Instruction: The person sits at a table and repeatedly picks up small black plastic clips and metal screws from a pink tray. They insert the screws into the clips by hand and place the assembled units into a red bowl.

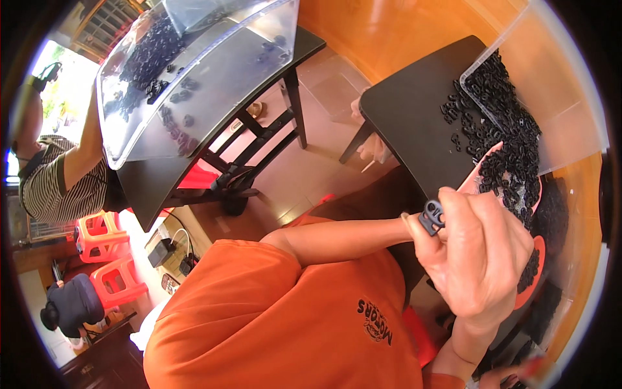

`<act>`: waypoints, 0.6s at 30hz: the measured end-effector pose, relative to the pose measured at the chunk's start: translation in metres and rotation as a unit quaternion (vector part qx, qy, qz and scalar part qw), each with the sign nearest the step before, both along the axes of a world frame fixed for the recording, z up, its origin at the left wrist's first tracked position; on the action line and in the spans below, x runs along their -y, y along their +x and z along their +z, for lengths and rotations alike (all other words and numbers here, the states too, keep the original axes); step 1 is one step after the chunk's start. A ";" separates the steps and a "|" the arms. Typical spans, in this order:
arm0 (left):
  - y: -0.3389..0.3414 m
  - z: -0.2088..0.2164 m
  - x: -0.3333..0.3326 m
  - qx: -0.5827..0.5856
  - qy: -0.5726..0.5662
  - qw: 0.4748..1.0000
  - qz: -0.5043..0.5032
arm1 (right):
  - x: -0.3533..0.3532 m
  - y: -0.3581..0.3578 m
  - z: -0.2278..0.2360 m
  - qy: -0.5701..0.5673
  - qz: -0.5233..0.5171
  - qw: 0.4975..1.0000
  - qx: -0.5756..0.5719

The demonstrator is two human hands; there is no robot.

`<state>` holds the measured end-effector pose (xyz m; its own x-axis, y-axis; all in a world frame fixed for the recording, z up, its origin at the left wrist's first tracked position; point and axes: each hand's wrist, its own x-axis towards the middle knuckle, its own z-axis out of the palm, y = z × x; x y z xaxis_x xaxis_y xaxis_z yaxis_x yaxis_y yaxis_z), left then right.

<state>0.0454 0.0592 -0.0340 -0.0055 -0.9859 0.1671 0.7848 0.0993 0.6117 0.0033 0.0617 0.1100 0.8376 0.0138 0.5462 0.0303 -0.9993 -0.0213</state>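
Observation:
My right hand (483,256) is raised in front of my chest, its thumb and forefinger pinching a small black plastic cord lock (431,217) with two round holes. My left forearm (356,235) reaches across from the left to the same spot. The left hand is mostly hidden behind the right one, so its fingers cannot be made out. Just beyond my hands, a heap of similar black pieces (512,129) spreads over the black table (414,123) and a pink scoop-like piece (481,170).
A clear plastic bin (570,97) lies tipped at the table's right end. Another clear bin (227,84) with black pieces stands on a second dark table (146,188). A person in a striped top (65,175) is beside it. Red stools (120,285) stand at the far left.

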 end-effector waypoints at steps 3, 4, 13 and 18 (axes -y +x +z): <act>0.001 -0.003 -0.002 0.002 0.000 1.000 0.002 | 0.002 0.006 -0.001 0.002 0.006 1.000 0.018; 0.001 -0.004 -0.003 0.003 0.001 1.000 0.005 | 0.003 0.008 -0.003 0.010 0.015 1.000 0.023; -0.002 0.000 -0.008 0.009 0.000 1.000 -0.007 | 0.017 0.026 -0.013 0.018 0.013 0.999 0.043; -0.004 0.001 -0.004 0.008 0.001 1.000 -0.007 | 0.019 0.021 -0.016 0.007 0.007 0.999 0.044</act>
<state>0.0414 0.0632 -0.0328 -0.0217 -0.9859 0.1657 0.7761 0.0879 0.6245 0.0244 0.0423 0.0943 0.7855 0.0169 0.6186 0.0472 -0.9983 -0.0327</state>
